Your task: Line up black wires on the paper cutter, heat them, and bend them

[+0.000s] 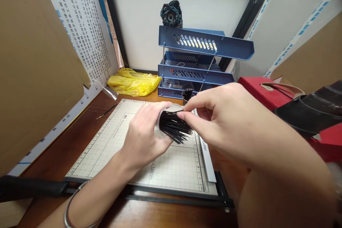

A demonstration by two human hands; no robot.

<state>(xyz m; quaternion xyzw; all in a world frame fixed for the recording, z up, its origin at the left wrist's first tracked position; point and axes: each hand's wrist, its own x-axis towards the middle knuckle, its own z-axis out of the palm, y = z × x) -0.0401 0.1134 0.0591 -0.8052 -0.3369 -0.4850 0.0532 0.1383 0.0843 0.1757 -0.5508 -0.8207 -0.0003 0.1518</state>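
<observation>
My left hand (145, 137) is wrapped round a clear round container (159, 123), tilted with its mouth towards me. A dense bundle of thin black sticks (176, 126) fills it, their ends sticking out of the opening. At the upper rim, my right hand (213, 117) has thumb and forefinger pinched on the end of one thin black stick (178, 111); its other end is hidden in the bundle. Both hands are above a paper cutter (107, 153) with a cream, grid-printed board. Behind my right fingers stands a second small container of black bristly ends (187, 93), partly hidden.
Blue stacked trays (205, 42) stand at the back, a dark patterned folded item (171, 14) on top. A yellow plastic bag (135, 82), clear plastic piece (105, 89) and loose thin black stick (107, 111) lie left. A red box (263, 91) and black cylindrical object (310, 108) are right.
</observation>
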